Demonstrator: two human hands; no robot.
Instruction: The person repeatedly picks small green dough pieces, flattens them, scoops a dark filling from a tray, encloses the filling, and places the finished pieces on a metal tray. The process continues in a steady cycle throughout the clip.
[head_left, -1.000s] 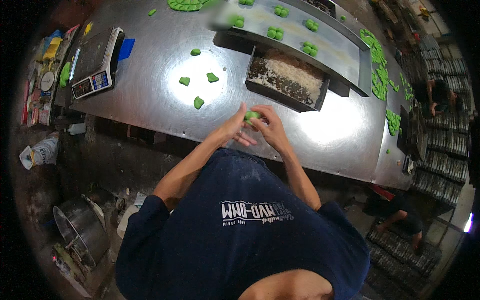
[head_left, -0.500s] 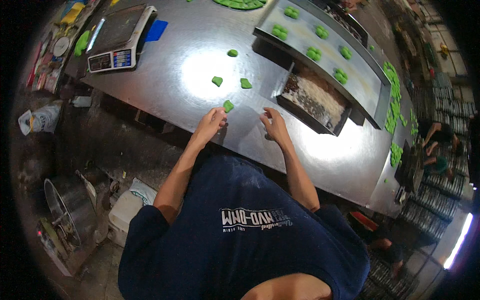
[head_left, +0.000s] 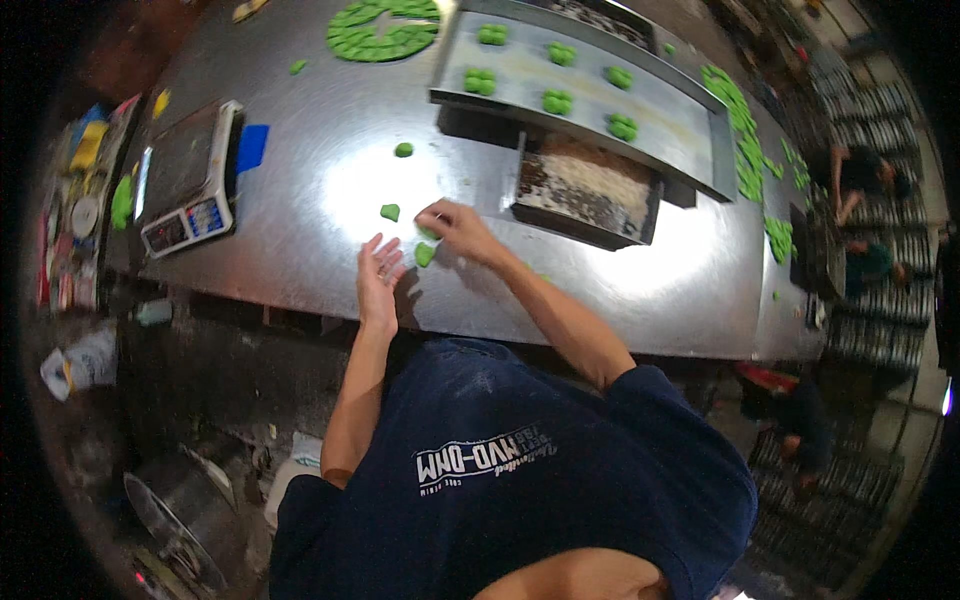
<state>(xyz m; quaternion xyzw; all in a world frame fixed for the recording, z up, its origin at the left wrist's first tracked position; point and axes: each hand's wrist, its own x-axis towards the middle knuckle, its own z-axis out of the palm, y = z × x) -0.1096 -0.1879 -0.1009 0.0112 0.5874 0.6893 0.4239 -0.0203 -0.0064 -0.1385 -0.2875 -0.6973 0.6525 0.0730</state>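
My right hand (head_left: 460, 232) reaches across the metal table, its fingers closed over a lump of green dough (head_left: 427, 233) that shows beneath them. Just left of it, my left hand (head_left: 378, 278) is open, fingers stretched and apart, holding nothing. Between the two hands a second green dough lump (head_left: 425, 256) lies on the steel. Beyond my left fingertips rests another dough lump (head_left: 390, 212), and farther off a rounder green dough lump (head_left: 403, 150). A small green bit (head_left: 541, 277) shows beside my right forearm, partly hidden.
A digital scale (head_left: 185, 190) stands at left beside a blue card (head_left: 253, 147). At far right of my hands, a metal tray (head_left: 660, 110) carries clustered green balls, above a dark pan (head_left: 585, 190) of whitish crumbs. A green disc of cut pieces (head_left: 383, 30) lies at the back.
My right hand has moved left and closed over a dough lump. My left hand has let go of its lump and opened. The view has shifted, placing the tray farther left.
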